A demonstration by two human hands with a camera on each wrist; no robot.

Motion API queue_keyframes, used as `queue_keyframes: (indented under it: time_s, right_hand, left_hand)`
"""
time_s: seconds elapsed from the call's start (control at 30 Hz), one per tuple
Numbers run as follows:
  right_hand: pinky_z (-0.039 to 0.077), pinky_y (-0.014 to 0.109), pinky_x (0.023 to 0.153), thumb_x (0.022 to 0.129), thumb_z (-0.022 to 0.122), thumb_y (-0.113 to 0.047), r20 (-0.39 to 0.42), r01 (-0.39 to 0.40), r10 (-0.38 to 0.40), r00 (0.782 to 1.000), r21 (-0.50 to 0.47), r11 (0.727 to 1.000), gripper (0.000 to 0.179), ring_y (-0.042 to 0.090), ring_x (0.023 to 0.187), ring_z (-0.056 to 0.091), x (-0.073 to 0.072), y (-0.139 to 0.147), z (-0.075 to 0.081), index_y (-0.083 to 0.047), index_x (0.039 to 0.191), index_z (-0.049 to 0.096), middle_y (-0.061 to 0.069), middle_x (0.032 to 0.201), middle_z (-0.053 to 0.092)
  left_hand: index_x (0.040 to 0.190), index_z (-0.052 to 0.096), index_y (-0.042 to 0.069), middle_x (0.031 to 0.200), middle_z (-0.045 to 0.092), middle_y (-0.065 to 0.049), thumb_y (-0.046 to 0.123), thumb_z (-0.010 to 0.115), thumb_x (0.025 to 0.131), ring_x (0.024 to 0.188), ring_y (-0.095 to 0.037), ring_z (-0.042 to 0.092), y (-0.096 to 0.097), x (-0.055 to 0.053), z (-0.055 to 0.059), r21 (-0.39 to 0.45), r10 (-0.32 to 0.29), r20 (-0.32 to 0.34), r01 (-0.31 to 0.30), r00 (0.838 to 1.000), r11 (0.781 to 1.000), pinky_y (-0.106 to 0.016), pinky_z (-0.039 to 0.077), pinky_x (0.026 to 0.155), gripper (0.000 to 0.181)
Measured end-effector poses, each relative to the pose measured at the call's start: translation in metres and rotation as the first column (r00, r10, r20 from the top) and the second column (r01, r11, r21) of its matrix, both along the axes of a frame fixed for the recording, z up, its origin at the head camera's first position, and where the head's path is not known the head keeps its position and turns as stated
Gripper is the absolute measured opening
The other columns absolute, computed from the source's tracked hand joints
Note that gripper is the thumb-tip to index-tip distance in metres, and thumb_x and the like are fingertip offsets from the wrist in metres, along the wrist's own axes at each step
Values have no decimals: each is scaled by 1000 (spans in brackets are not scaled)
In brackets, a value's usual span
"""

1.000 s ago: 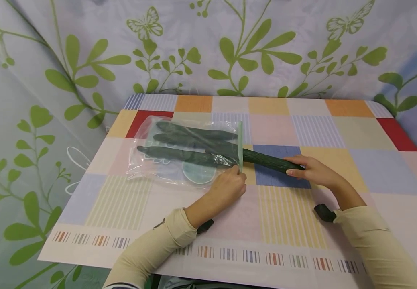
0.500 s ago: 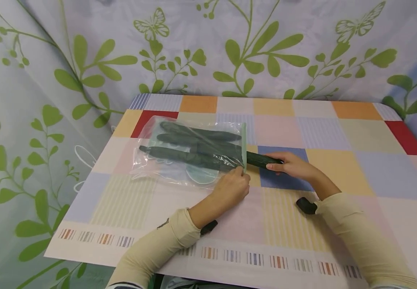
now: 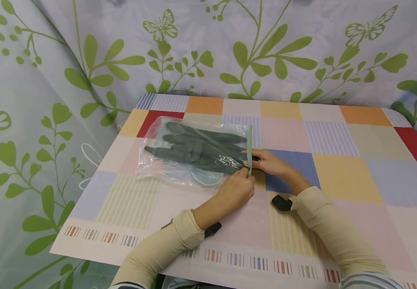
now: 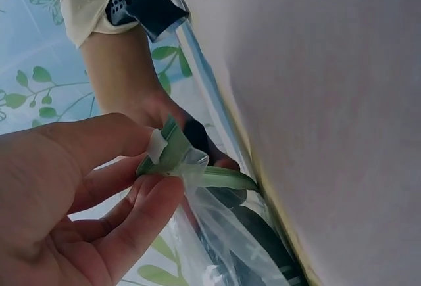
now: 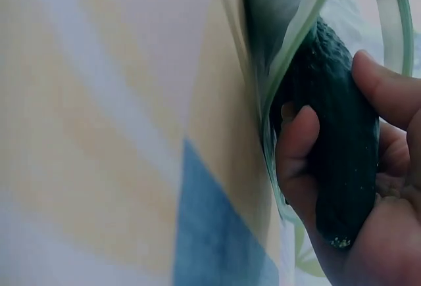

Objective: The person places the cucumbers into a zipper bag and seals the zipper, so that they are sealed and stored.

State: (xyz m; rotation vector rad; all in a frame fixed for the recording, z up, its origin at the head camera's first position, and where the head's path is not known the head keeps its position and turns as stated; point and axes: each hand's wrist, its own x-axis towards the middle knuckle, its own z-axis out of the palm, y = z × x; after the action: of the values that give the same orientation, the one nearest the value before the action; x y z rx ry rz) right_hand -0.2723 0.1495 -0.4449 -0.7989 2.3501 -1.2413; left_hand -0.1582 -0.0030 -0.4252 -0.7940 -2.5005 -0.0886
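A clear zip bag (image 3: 150,166) with a green zip edge (image 3: 249,138) lies flat on the table, its mouth facing right. Several dark green cucumbers (image 3: 208,132) show through the plastic. My left hand (image 3: 233,188) pinches the near corner of the green edge between thumb and fingers, as the left wrist view also shows at the zip strip (image 4: 172,149). At the mouth, my right hand (image 3: 271,162) grips the end of another cucumber (image 5: 345,141), most of which is inside the bag. In the right wrist view the fingertips reach past the green rim (image 5: 299,36).
A table with a patchwork-patterned cloth (image 3: 338,168) fills the middle. Behind it hangs a leaf-printed curtain (image 3: 194,40). A white cord (image 3: 90,154) loops beside the left edge. Dark wrist devices (image 3: 282,202) stick out from both sleeves near the tabletop.
My right hand has moved left, sliding the cucumber deeper into the bag until only its end shows at the mouth. My left hand keeps its pinch on the bag's corner.
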Motion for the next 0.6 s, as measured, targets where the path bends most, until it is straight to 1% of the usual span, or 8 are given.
queue_keyframes:
  time_s: [0.13, 0.2, 0.3, 0.37, 0.43, 0.53, 0.57, 0.6]
  right_hand:
    - [42, 37, 85, 88, 57, -18, 29, 30, -29, 999, -16, 999, 44, 29, 109, 49, -2, -10, 1, 0, 128, 50, 20, 130, 50]
    - [40, 35, 83, 88, 58, -20, 11, 28, -28, 1000, -11, 1000, 47, 28, 106, 49, -2, -17, 2, -1, 130, 49, 20, 129, 51]
    - [40, 39, 87, 87, 60, -23, -15, 17, -17, 1000, -6, 1000, 50, 31, 116, 47, -3, -26, 5, -2, 131, 48, 21, 131, 49]
    - [38, 43, 91, 86, 61, -24, -24, 4, -4, 1000, -9, 1000, 52, 35, 124, 41, -4, -31, 5, -1, 131, 47, 24, 123, 54]
    - [37, 45, 93, 85, 62, -23, -16, 3, -4, 1000, -15, 1000, 53, 36, 127, 38, -4, -33, 6, 0, 130, 47, 26, 103, 61]
    - [38, 43, 91, 82, 66, -23, -36, 31, -31, 999, 1, 1000, 53, 35, 124, 42, -2, -32, 7, -1, 128, 50, 26, 103, 62]
    - [40, 42, 90, 82, 67, -23, -47, 44, -44, 998, 12, 999, 53, 35, 121, 46, -2, -31, 7, -1, 127, 51, 24, 112, 60]
    - [41, 40, 86, 81, 67, -23, -55, 57, -55, 997, 27, 998, 53, 34, 116, 50, -2, -29, 7, -1, 127, 52, 24, 111, 61]
  left_hand:
    - [70, 62, 11, 74, 53, -2, 16, 66, 75, 60, -13, 54, -2, 0, 0, 9, -2, 3, 2, 1000, 1000, -22, 46, 48, 8]
    - [69, 61, 11, 74, 53, -2, 15, 66, 75, 59, -12, 54, -3, 0, 0, 13, -5, -7, 5, 1000, 1000, -22, 46, 48, 9]
    - [68, 60, 12, 73, 52, -2, 16, 67, 75, 58, -12, 53, -4, 0, 0, 14, -17, -13, 17, 1000, 1000, -21, 45, 49, 10]
    - [68, 60, 11, 73, 52, -2, 16, 67, 75, 58, -12, 52, -5, -1, 1, 16, -26, -5, 26, 1000, 1000, -20, 45, 49, 11]
    - [68, 60, 11, 74, 52, -2, 16, 67, 75, 58, -12, 52, -6, -1, 1, 17, -30, 3, 30, 1000, 999, -20, 45, 49, 11]
    - [68, 61, 11, 73, 53, -3, 16, 67, 75, 58, -12, 54, -5, 0, 0, 28, -28, -2, 28, 1000, 999, -21, 46, 49, 11]
    - [69, 61, 11, 73, 53, -3, 16, 67, 75, 59, -12, 54, -5, 0, 0, 31, -28, -3, 28, 1000, 999, -22, 46, 49, 10]
    - [69, 61, 11, 73, 53, -2, 16, 67, 75, 59, -12, 54, -5, 0, 1, 31, -28, 0, 28, 1000, 999, -22, 46, 49, 10]
